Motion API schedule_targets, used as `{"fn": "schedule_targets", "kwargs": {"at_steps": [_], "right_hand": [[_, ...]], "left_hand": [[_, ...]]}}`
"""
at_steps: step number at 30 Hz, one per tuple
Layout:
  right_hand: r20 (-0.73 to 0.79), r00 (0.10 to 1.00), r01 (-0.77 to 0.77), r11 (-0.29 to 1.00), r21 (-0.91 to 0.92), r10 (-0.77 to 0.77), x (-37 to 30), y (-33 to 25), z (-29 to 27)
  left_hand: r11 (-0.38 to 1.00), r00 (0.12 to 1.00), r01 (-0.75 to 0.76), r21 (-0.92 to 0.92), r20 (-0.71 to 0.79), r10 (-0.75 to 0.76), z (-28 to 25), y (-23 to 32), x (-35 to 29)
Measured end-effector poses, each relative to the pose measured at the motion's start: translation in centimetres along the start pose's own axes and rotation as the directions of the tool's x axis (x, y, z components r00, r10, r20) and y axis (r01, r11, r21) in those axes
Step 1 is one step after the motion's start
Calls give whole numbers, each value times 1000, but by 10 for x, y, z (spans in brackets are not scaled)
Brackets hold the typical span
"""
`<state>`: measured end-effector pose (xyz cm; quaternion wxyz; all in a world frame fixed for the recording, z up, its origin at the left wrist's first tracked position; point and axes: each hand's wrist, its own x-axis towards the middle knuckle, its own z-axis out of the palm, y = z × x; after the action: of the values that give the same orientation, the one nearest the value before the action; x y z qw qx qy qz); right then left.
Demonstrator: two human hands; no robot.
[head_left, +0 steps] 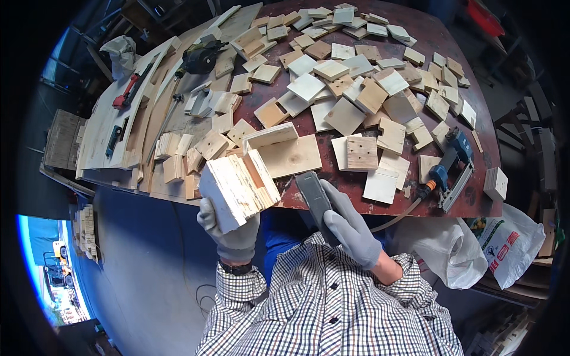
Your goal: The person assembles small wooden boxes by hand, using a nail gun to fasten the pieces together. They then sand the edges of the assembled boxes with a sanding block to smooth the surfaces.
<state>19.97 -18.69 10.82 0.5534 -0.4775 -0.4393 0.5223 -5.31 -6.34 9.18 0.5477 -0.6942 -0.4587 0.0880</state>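
Wearing a grey glove, my left hand (pixel 236 242) grips a chunky pale wooden block (pixel 228 187) from below, its rough layered edges and a notch facing up. My right hand (pixel 355 230), also gloved, is wrapped around a dark grey oblong sanding block (pixel 314 200). Both hands are in front of my body at the near edge of the table, and a small gap separates the two blocks. Just beyond them an L-shaped wooden piece (pixel 294 156) rests on the red table (pixel 303 202).
Many small wooden pieces (pixel 347 115) cover the tabletop. A blue nail gun (pixel 454 169) with an air hose lies at the right edge. Long boards (pixel 133 133) on the left carry a red tool (pixel 126 93) and a dark power tool (pixel 202 57). White sacks (pixel 451 249) hang at lower right.
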Motion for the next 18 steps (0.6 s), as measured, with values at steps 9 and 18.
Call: {"fn": "schedule_targets", "kwargs": {"at_steps": [9,18], "right_hand": [[21,1000,2,914,406,-11,44,-78,7],[78,993,-114,834,540,85,71,-82,-8]], "left_hand": [[303,991,132,-944,119,-62,-25,16,-21],[-859,789,511,14,388,476,-38,-24,-7]]}}
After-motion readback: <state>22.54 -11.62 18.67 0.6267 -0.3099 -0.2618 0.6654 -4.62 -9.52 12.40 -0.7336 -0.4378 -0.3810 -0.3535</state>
